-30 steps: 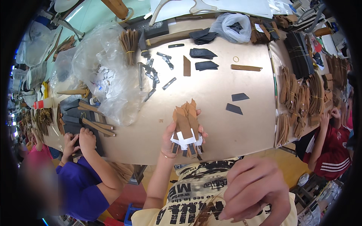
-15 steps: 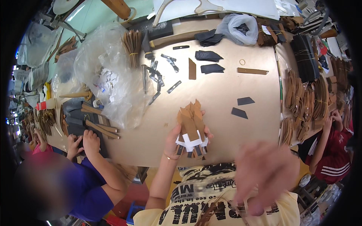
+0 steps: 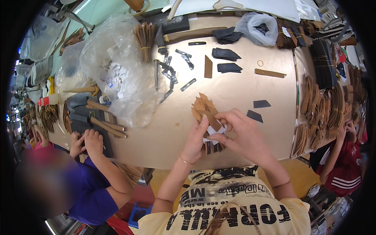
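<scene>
My left hand (image 3: 192, 140) grips a bundle of brown leather strips (image 3: 202, 105) above the near part of the table, its thumb lying along the strips. The angled tips of the bundle fan out away from me, and dark ends stick out at the near side. White paper (image 3: 211, 132) is wrapped around the bundle's near half. From the right, my right hand (image 3: 244, 135) closes on the bundle and paper, thumb and fingers bent around that edge. Beyond the hands are a single brown strip (image 3: 208, 66) and two dark angled pieces (image 3: 261, 103) to the right.
Crumpled clear plastic (image 3: 129, 78) covers the left, with small metal-tipped dark pieces (image 3: 188, 85) beside it. A hammer (image 3: 192, 34) rests at the back. Tied brown strips (image 3: 333, 111) are heaped at right. Co-workers' hands (image 3: 93, 141) are at the left, with another person (image 3: 346, 156) at the far right.
My right hand has come from near my chest onto the bundle and paper. The bundle is tilted somewhat and sits slightly further right in view; the whole view has shifted a little.
</scene>
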`<state>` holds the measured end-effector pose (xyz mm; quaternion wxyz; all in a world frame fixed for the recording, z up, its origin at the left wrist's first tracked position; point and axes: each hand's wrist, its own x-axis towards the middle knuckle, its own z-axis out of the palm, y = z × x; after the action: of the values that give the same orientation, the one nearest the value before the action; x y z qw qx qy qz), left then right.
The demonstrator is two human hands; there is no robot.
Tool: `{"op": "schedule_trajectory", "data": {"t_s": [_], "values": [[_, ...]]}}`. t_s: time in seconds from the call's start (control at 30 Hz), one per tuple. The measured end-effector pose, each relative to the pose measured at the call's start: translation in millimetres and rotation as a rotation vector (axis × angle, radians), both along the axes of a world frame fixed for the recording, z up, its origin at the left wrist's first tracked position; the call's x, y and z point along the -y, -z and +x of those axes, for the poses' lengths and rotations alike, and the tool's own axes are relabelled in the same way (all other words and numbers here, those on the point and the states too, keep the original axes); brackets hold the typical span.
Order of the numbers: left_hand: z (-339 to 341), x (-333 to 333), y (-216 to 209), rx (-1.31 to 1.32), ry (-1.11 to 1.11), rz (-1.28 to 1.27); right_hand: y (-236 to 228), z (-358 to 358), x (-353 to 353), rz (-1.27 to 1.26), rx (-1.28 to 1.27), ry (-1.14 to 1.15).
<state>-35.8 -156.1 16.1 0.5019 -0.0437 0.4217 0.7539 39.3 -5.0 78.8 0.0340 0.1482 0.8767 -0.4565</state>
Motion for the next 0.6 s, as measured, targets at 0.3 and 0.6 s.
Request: {"op": "schedule_trajectory", "data": {"t_s": [0.3, 0.6], "values": [[2, 0, -5, -0.053, -0.096, 0.095, -5, -1, 1, -0.232, -0.027, 0.11], [7, -2, 2, -0.194, -0.074, 0.088, 14, 7, 10, -0.326, -0.088, 0.233]]}}
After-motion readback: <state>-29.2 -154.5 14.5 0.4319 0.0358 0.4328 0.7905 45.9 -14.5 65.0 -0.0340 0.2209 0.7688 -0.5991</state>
